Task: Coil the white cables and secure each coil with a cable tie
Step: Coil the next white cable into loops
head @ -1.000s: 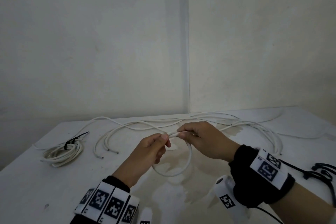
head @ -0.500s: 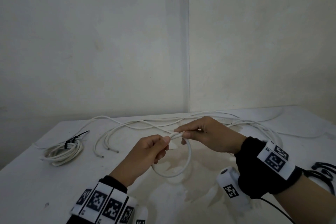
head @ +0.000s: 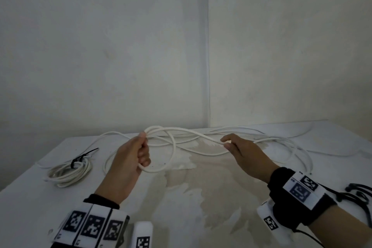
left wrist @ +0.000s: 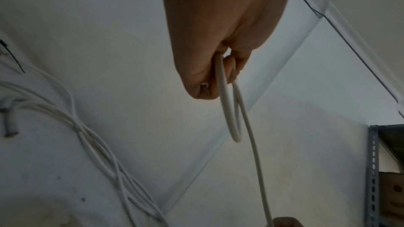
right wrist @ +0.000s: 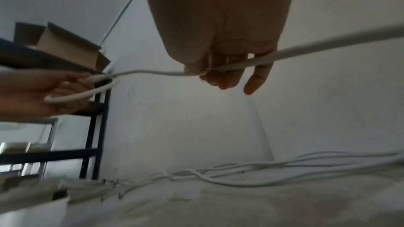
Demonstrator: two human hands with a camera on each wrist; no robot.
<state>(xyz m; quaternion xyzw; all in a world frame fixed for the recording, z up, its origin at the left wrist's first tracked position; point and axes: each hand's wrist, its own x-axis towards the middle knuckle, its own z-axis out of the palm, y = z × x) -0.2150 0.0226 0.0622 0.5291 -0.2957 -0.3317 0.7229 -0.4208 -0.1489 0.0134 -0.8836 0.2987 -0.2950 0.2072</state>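
Coiling is under way: the first loop (head: 161, 159) is gripped in the left hand (head: 130, 159), while the white cable (head: 201, 137) is pinched by the right hand (head: 243, 153). Next, the slack must be drawn to the left hand as another loop.

Left hand (head: 131, 159) and right hand (head: 244, 156) raised above the worktop (head: 181, 207), apart, joined by a span of cable (head: 198, 136). Loop of that cable hanging from the left hand, on its right side. Tied coil (head: 69, 171) on the worktop left of the left hand, cable tie (head: 83, 157) at its far end. Loose cables (head: 281, 143) on the worktop behind both hands and right of the right hand. Wall corner beyond.
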